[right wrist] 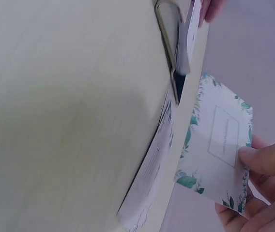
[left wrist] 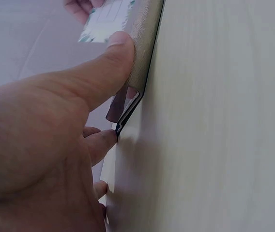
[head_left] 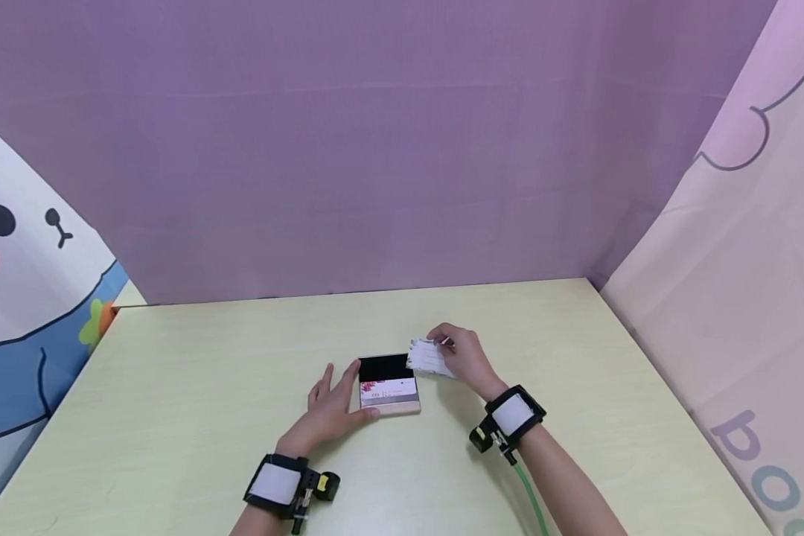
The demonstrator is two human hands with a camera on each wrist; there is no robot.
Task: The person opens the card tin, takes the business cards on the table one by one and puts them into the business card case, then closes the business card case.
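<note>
Left hand [head_left: 331,408] fingers straight, steadying open black-lined card case [head_left: 388,385] mid-frame; right hand [head_left: 465,356] pinching leaf-printed white card [head_left: 429,357] at case's right edge; bare pale-green tabletop [head_left: 208,387] all round.

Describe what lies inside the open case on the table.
Inside the case, a flowered card shows at the near end, with black lining behind it. Anything beneath that card is hidden. The right hand holds more cards beside it.

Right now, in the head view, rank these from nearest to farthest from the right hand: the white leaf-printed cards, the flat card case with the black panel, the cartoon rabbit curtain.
1. White leaf-printed cards: held in the right hand.
2. Flat card case with the black panel: just left of that hand, under the left hand's thumb.
3. Cartoon rabbit curtain: far left edge.
</note>
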